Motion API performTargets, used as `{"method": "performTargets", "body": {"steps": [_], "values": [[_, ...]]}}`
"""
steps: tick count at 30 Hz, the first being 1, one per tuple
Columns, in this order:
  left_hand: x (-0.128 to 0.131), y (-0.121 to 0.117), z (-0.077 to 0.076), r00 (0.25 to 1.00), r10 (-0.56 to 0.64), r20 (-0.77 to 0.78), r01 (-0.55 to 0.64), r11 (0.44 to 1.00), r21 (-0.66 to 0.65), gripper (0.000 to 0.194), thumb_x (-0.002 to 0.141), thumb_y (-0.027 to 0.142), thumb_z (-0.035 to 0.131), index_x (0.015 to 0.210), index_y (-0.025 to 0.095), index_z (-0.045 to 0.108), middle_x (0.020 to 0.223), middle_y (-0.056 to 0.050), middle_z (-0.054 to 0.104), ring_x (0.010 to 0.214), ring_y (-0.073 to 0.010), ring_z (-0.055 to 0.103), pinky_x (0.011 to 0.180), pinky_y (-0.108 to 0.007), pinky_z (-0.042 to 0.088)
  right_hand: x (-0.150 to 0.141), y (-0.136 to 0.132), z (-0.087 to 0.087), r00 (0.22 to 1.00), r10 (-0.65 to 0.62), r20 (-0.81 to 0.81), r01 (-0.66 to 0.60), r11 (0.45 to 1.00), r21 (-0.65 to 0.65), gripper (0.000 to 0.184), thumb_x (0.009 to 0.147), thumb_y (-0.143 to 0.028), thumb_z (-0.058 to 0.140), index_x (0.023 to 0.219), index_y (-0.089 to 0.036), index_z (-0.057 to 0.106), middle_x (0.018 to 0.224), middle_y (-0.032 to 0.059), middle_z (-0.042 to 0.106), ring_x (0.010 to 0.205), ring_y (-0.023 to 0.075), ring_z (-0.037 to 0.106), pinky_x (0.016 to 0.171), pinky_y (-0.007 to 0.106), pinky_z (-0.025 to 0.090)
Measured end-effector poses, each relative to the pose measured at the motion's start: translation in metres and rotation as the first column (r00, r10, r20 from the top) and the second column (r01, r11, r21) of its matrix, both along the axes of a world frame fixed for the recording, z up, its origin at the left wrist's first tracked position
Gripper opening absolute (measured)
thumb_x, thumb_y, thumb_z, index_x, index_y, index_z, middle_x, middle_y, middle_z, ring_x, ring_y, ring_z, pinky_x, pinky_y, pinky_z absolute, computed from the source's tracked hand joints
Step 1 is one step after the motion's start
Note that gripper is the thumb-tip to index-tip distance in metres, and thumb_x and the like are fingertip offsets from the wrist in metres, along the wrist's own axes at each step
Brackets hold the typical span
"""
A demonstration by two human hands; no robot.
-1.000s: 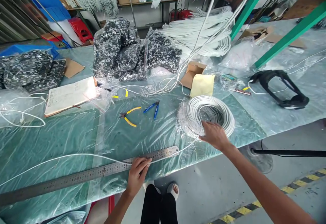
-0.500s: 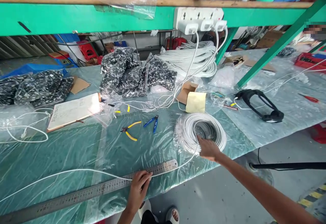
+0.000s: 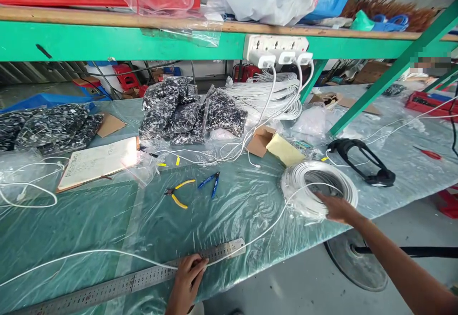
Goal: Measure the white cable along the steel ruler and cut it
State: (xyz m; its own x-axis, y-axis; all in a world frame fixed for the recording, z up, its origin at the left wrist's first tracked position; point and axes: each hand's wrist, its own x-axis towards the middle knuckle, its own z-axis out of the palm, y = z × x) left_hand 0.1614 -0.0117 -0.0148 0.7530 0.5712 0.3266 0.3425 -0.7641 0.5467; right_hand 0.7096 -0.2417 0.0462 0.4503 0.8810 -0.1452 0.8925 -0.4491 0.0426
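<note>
- The left hand (image 3: 186,279) presses a white wire (image 3: 89,254) flat onto the steel ruler (image 3: 143,279) at the counter's (image 3: 89,219) near edge, fingers closed down over it.
- The right hand (image 3: 334,207) rests open on the wire coil (image 3: 318,188), at about 2 o'clock from the left hand.
- Yellow-handled pliers (image 3: 179,194) lie at 12 o'clock from the left hand, well apart from it.

The steel ruler (image 3: 143,279) is cut off at the near left edge, and its markings are too small to be read. The right hand (image 3: 338,208) fingertips are hidden behind the cable coil (image 3: 318,188). A blurred patch (image 3: 431,63) is seen far right.
</note>
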Motion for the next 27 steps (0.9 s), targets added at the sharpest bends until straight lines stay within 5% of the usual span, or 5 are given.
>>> {"method": "performTargets", "body": {"steps": [5, 10, 13, 18, 27], "values": [[0.005, -0.003, 0.004, 0.999, -0.017, -0.033, 0.019, 0.998, 0.064, 0.033, 0.092, 0.021, 0.051, 0.120, 0.035, 0.062, 0.097, -0.005, 0.062, 0.088, -0.0182, 0.061, 0.075, -0.030, 0.054, 0.027, -0.016, -0.014, 0.993, -0.108, 0.049, 0.106, 0.993, 0.049, 0.061, 0.065, -0.009, 0.052, 0.126, -0.008, 0.057, 0.100, 0.0213, 0.068, 0.096, 0.0353, 0.063, 0.090, 0.052, 0.039], [0.008, -0.004, 0.000, 0.998, -0.011, -0.064, 0.016, 0.997, 0.075, 0.029, 0.091, 0.018, 0.052, 0.115, 0.028, 0.064, 0.098, -0.005, 0.061, 0.089, -0.0172, 0.059, 0.078, -0.032, 0.051, -0.075, -0.011, 0.023, 0.913, -0.304, 0.274, 0.213, 0.924, 0.316, 0.033, 0.083, -0.018, 0.040, 0.105, -0.017, 0.066, 0.092, 0.0201, 0.065, 0.094, 0.0378, 0.058, 0.090, 0.059, 0.036], [0.012, -0.007, 0.002, 0.998, 0.030, -0.063, -0.023, 0.993, 0.115, 0.028, 0.091, 0.019, 0.053, 0.115, 0.027, 0.064, 0.099, -0.005, 0.062, 0.089, -0.0180, 0.059, 0.078, -0.035, 0.050, -0.183, 0.023, 0.036, 0.998, 0.057, 0.034, -0.066, 0.884, 0.463, 0.032, 0.092, -0.032, 0.046, 0.119, -0.021, 0.058, 0.109, 0.0110, 0.065, 0.103, 0.0273, 0.058, 0.087, 0.042, 0.047], [0.031, -0.022, 0.014, 0.996, 0.085, 0.000, -0.085, 0.994, 0.074, 0.025, 0.092, 0.021, 0.050, 0.111, 0.026, 0.066, 0.099, -0.005, 0.063, 0.088, -0.0180, 0.059, 0.077, -0.035, 0.052, -0.322, 0.086, 0.000, 0.821, 0.545, -0.172, -0.384, 0.749, 0.540, 0.038, 0.093, -0.031, 0.048, 0.131, -0.026, 0.049, 0.123, 0.0029, 0.060, 0.114, 0.0203, 0.054, 0.090, 0.035, 0.050], [0.026, -0.015, 0.000, 0.998, 0.022, -0.062, -0.017, 0.996, 0.084, 0.028, 0.093, 0.035, 0.050, 0.116, 0.022, 0.060, 0.104, -0.004, 0.063, 0.087, -0.0152, 0.062, 0.077, -0.030, 0.052, -0.303, 0.103, -0.063, 0.648, 0.750, -0.132, -0.532, 0.569, 0.626, 0.057, 0.090, -0.014, 0.041, 0.143, -0.034, 0.037, 0.095, 0.0058, 0.069, 0.079, 0.0194, 0.065, 0.058, 0.030, 0.054]]}}
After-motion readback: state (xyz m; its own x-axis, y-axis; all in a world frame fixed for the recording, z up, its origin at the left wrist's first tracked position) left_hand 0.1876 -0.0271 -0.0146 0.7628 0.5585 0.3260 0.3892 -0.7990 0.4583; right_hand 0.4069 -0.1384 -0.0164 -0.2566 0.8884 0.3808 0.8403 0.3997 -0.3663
